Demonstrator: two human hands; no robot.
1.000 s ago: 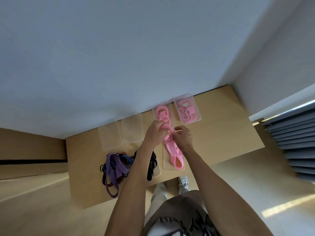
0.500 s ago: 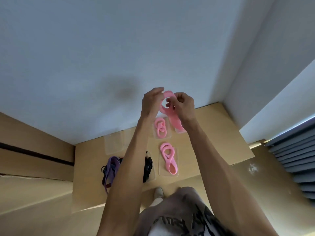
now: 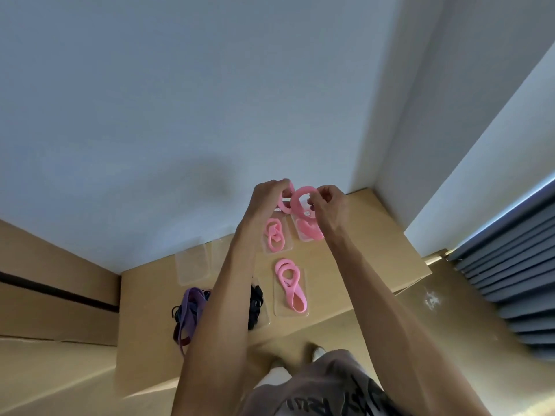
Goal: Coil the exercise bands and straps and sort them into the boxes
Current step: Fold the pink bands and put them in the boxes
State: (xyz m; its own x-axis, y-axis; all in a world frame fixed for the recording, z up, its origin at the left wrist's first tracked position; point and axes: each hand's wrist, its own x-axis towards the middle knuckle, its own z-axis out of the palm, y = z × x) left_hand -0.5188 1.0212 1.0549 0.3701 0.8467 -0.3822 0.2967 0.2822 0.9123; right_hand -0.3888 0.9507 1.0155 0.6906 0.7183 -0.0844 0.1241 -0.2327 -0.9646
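A pink band (image 3: 295,201) is held in the air above the table (image 3: 375,253), pinched by the left hand (image 3: 267,199) and the right hand (image 3: 329,205) and partly looped; coiled pink bands (image 3: 274,235) already lie in clear boxes (image 3: 192,265), while the purple and black straps (image 3: 189,310) are judged still unsorted. Compared with half a second ago, the loop is seen opened wider between the hands; the rest appears unchanged.
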